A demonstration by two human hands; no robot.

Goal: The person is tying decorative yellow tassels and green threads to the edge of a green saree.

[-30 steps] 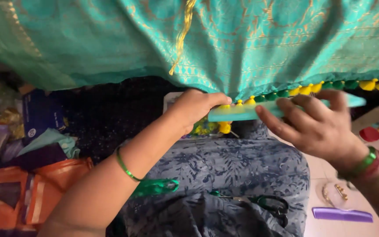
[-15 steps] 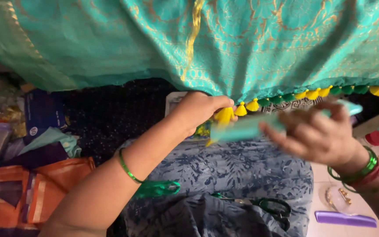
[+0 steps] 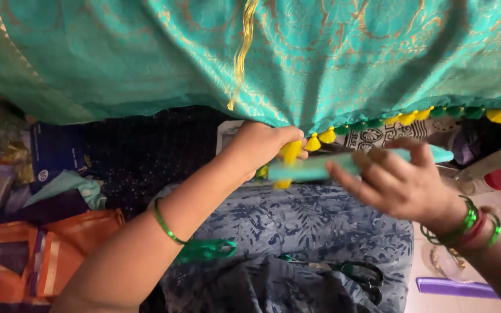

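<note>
Your left hand [image 3: 259,145] is closed, pinching a yellow tassel [image 3: 290,152] at the cloth [image 3: 320,64] hem, while your right hand [image 3: 398,182] grips a teal comb [image 3: 320,168] level beside it.

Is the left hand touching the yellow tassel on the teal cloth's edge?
Touching. The head view shows the left hand pinching the yellow tassel, its fingers closed around it.

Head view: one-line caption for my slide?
Left hand pinches a yellow tassel on teal fabric; right hand holds a teal comb.
</note>
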